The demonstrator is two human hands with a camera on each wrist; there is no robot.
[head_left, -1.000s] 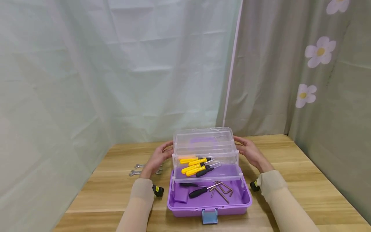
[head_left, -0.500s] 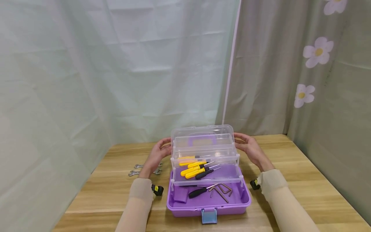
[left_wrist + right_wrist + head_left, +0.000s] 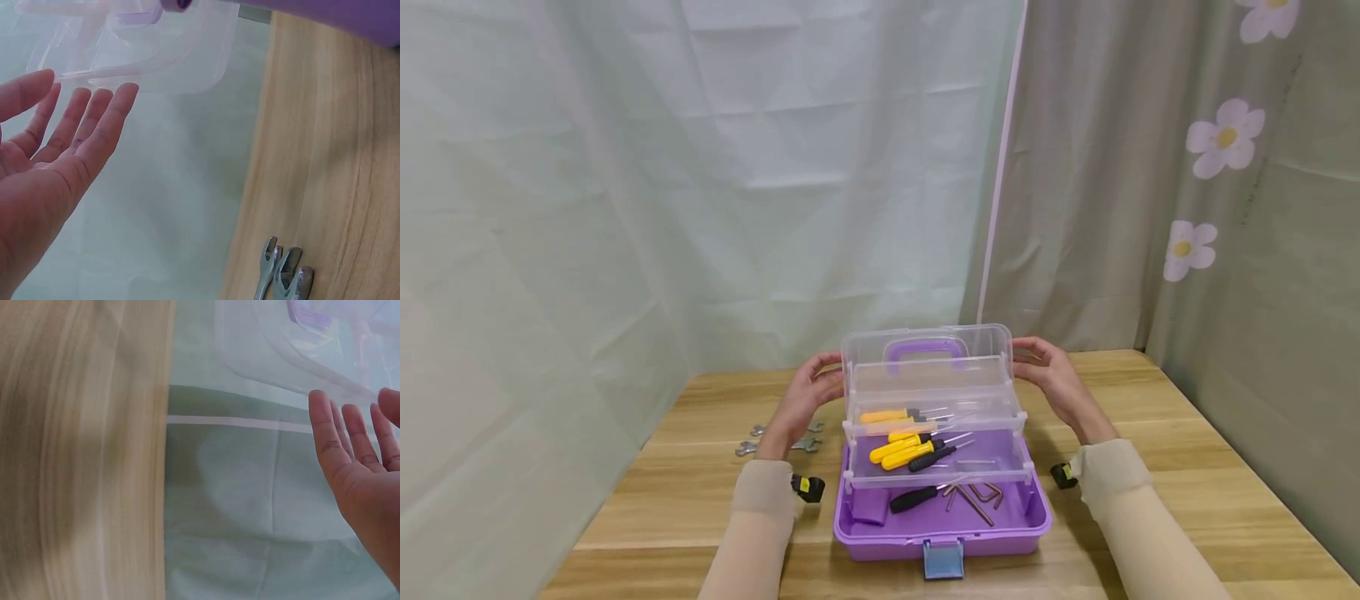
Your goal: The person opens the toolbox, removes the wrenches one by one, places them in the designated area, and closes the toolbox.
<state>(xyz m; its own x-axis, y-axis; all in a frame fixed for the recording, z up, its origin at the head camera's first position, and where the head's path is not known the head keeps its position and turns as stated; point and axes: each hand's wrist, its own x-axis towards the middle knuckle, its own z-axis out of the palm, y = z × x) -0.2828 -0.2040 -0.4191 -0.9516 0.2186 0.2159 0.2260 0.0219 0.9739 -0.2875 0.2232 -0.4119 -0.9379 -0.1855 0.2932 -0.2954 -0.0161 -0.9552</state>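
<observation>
A purple toolbox (image 3: 943, 546) stands on the table with its clear lid (image 3: 865, 346) raised and its clear trays (image 3: 936, 480) spread out. My left hand (image 3: 801, 402) is at the lid's left side, fingers extended and fingertips at its edge in the left wrist view. On the opposite side my right hand (image 3: 1060, 387) has its fingers extended at the lid's edge. Several yellow-handled screwdrivers (image 3: 906, 455) and a black one (image 3: 931, 457) lie in the trays. Below, the box's base holds another black screwdriver (image 3: 913, 499) and bronze-coloured hex keys (image 3: 976, 504).
Metal wrenches (image 3: 775, 447) lie on the wooden table (image 3: 677, 500) beside my left wrist. A blue latch (image 3: 943, 560) hangs at the box's front. Behind the table hangs a pale curtain (image 3: 760, 208); a flowered grey curtain (image 3: 1262, 275) closes the right.
The lid has swung more upright, showing more of its purple handle. The trays have come forward and down, covering one black screwdriver in the base. Both hands have moved slightly along with the lid.
</observation>
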